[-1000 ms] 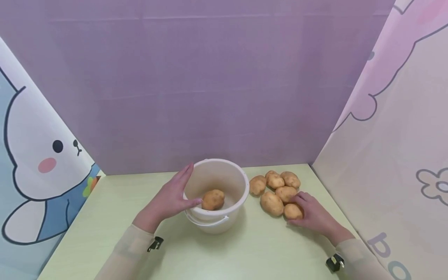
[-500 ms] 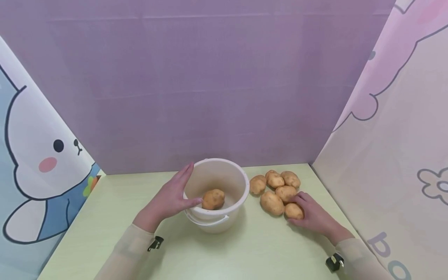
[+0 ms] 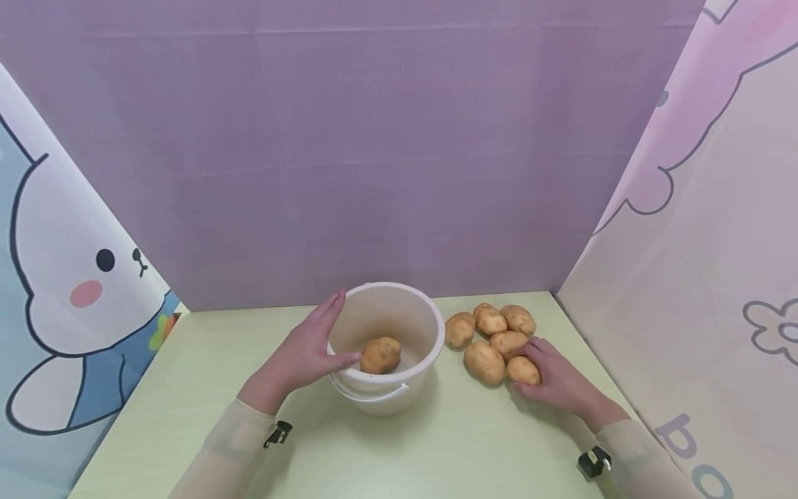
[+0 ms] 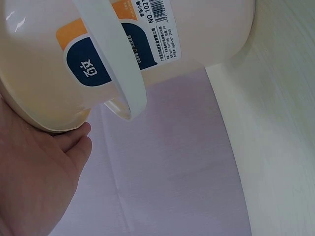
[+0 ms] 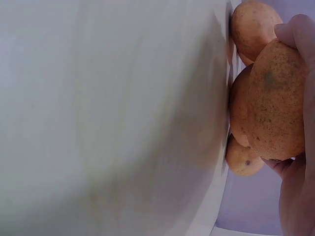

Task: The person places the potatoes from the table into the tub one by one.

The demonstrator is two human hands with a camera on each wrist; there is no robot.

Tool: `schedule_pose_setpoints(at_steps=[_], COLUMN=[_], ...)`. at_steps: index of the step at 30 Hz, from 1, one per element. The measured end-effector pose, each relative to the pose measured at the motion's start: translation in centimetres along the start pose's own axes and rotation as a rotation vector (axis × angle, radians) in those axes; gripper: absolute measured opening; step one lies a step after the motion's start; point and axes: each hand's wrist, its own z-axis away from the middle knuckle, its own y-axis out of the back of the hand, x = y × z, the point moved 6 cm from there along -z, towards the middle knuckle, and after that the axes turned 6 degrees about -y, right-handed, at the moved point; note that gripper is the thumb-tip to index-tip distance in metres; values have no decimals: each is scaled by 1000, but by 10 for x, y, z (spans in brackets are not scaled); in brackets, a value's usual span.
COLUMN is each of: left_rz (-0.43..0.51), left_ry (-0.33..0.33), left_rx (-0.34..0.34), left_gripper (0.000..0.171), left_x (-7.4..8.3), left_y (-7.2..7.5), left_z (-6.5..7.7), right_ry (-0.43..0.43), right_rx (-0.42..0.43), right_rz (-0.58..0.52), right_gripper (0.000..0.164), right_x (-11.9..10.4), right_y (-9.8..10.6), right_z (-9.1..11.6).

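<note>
Picking up seemed to be the step in hand: the right hand [image 3: 561, 380] pinched a potato [image 3: 524, 371] between thumb and fingers, just ahead of the palm. The other potatoes [image 3: 484, 363] lay just past the fingertips, ahead and to the left. The next move seemed to call for a steady lift that spared those neighbours a knock. From the wrist, the potato looked clear of the table [image 5: 98, 98], though I couldn't be certain. Its long axis ran side to side across the grip, roughly level; the ends that showed were blunt, so I couldn't say which way it pointed. Well to the left, the left hand [image 3: 305, 353] was spread, straight fingers against the bucket [image 3: 393, 312], its thumb near a second potato [image 3: 380, 355] inside.
</note>
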Motion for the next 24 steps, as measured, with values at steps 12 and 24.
schedule_pose_setpoints(at_steps=[12, 24], left_rz=[-5, 3], left_ry=[6, -4], left_rx=[1, 5], left_gripper=[123, 123], left_x=[-2, 0], left_y=[0, -1], left_z=[0, -1], right_ry=[31, 67], right_rx=[16, -6], right_rz=[2, -145], right_gripper=[46, 65], right_x=[-12, -34], right_y=[10, 18], right_z=[-15, -47])
